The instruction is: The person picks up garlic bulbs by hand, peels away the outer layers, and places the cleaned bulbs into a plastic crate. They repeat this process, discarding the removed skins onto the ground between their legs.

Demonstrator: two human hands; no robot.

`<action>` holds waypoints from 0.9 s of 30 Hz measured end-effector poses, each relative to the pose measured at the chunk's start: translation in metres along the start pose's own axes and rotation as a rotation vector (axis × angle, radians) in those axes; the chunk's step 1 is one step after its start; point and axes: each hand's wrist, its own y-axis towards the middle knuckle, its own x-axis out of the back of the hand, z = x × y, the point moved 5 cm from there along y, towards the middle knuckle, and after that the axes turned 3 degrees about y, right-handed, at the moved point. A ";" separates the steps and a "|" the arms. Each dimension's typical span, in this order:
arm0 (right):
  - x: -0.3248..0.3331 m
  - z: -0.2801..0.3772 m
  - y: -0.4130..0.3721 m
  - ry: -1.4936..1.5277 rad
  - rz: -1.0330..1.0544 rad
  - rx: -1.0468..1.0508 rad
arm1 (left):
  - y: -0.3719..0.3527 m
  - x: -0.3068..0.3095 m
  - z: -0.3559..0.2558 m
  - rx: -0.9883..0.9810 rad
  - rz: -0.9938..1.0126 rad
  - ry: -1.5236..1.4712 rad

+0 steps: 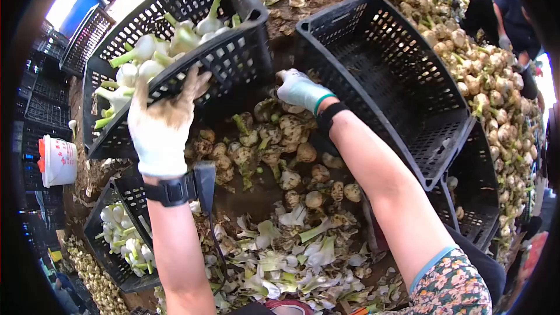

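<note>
My left hand [163, 119], in a white glove with soiled fingers, lies spread against the near wall of a black plastic crate [242, 44]. Trimmed garlic bulbs [181, 38] with short green stems sit inside that crate, which is tilted. Between this crate and another black crate [379, 81] on the right is my right hand [300, 90], in a light glove with a green cuff. Its fingers are curled; whatever is in them is hidden. Below both hands, untrimmed garlic bulbs [291, 131] with dirty skins lie on the ground.
Peeled skins and stem scraps [303, 245] cover the ground nearest me. A lower-left crate [125, 280] holds white garlic. On the left stands a white bucket [60, 162]. A long garlic heap [490, 81] runs down the right, with another person [516, 26] beside it.
</note>
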 end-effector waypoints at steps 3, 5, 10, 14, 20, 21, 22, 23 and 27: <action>-0.019 0.008 0.044 -0.071 0.058 -0.050 | 0.017 0.011 0.012 -0.074 -0.180 0.079; -0.031 -0.010 0.068 -0.060 0.096 0.005 | 0.019 0.036 0.017 -0.032 0.006 0.075; -0.028 0.021 -0.006 -0.580 0.375 0.062 | -0.007 0.068 0.017 0.117 -0.009 0.672; -0.041 0.018 -0.063 -0.060 0.305 -0.049 | -0.020 0.144 0.015 -0.255 -0.223 2.243; -0.107 0.060 -0.159 -0.302 0.527 0.335 | 0.016 0.159 0.029 -0.193 -0.495 2.309; -0.113 0.072 -0.178 -0.340 0.555 0.449 | 0.012 0.159 0.036 -0.162 -0.515 2.263; -0.112 0.071 -0.174 -0.143 0.475 0.447 | 0.004 0.156 0.043 -0.120 -0.509 2.387; -0.111 0.067 -0.167 0.053 0.391 0.443 | -0.003 0.152 0.048 -0.077 -0.500 2.510; -0.014 0.020 -0.085 -0.439 -0.336 0.113 | -0.020 0.166 0.063 0.190 -0.360 2.633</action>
